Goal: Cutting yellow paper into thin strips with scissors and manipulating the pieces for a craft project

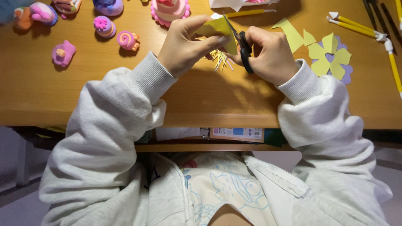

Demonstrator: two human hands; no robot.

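I see the left hand point(183, 46) pinching a yellow paper piece point(218, 28), folded or creased, held just above the counter point(83, 96). The right hand point(270, 54) is closed around black-handled scissors point(243, 46), blades at the paper's edge, seemingly mid-cut. Thin yellow paper slivers point(220, 60) lie beneath. Clay figures point(104, 27) crowd the far left; a yellow paper flower point(328, 56) sits right. Near edge bare.

Warm-lit wooden desk point(104, 104) with lower shelf point(201, 147), grey floor point(16, 209) beneath
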